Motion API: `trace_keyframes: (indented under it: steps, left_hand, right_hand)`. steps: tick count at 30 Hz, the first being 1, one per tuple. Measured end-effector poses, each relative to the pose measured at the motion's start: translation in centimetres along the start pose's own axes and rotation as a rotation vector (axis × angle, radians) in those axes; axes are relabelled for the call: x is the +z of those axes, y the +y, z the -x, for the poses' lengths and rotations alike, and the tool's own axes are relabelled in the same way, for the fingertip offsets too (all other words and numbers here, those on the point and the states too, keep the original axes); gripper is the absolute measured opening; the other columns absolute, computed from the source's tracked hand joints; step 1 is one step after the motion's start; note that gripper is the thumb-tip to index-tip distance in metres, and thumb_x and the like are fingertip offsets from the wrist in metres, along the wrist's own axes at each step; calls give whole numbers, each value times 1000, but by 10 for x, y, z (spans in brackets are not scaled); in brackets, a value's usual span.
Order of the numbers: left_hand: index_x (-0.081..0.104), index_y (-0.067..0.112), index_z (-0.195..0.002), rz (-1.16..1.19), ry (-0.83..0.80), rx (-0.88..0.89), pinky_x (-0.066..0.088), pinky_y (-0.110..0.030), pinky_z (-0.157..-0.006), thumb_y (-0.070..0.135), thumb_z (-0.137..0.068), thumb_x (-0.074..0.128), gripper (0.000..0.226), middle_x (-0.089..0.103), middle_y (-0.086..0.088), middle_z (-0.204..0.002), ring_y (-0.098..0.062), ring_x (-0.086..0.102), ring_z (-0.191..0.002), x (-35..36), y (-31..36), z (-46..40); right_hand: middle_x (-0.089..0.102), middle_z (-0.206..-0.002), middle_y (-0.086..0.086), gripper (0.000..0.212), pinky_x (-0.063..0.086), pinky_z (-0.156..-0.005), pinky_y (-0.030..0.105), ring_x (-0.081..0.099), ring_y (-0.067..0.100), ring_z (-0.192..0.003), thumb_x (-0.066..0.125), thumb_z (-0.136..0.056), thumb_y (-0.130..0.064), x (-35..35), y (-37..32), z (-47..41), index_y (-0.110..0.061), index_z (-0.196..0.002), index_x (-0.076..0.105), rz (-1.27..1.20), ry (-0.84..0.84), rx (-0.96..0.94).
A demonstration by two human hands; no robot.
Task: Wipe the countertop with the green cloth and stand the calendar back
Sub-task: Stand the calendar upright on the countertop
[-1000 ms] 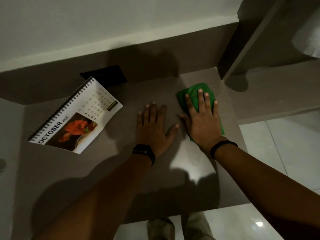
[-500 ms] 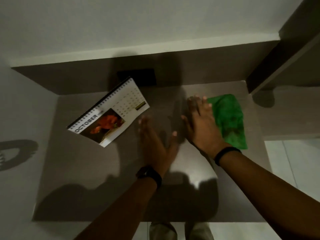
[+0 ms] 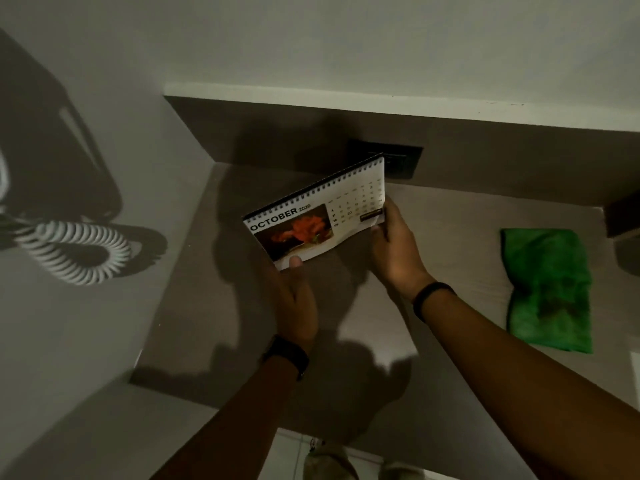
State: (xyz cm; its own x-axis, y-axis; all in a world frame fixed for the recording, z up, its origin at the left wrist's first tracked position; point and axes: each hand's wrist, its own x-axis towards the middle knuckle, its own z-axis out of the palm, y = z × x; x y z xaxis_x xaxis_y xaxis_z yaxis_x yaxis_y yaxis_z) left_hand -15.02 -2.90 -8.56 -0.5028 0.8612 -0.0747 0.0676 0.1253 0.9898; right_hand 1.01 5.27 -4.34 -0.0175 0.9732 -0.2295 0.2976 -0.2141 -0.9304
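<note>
So the calendar [image 3: 315, 213] is up in both hands over the middle of the table [image 3: 221, 306], spiral edge tilted up toward the back wall, October page facing the camera. The left hand [image 3: 294, 299] pinches its lower left corner, thumb on the front of the page. The right hand [image 3: 393, 249] grips its right edge, fingers curled around it. Looks to me like the wiping part is done and this is the stand-it-back-up step.

Next move, I'd guess, is spreading the base so it props like a tent, then setting it down near the back, in front of the dark wall plate [image 3: 401, 161] just behind the calendar.

The green cloth [image 3: 547, 289] lies crumpled, well to the right of the calendar, with nobody touching it.

No containers anywhere in view, so nothing to report there.
</note>
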Motion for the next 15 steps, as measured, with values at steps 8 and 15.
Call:
trace_keyframes:
  steps: [8,15]
  left_hand:
    - [37,40,-159,-95,-136,-21,45,-8,-103,59,-109,29,54,57,27,-143,16,53,-129,-25,5,-102]
    - [35,60,-143,-183,-187,-26,41,-1,-96,81,-97,34,51,52,49,-129,32,47,-116,-25,12,-140]
  right_hand:
    - [48,-159,6,71,43,-122,45,47,18,-147,39,-99,9,39,-9,3,-20,-163,26,-83,35,3]
    - [26,-172,8,79,32,-128,48,27,23,-159,40,-100,12,57,-6,-4,-15,-167,9,-35,62,2]
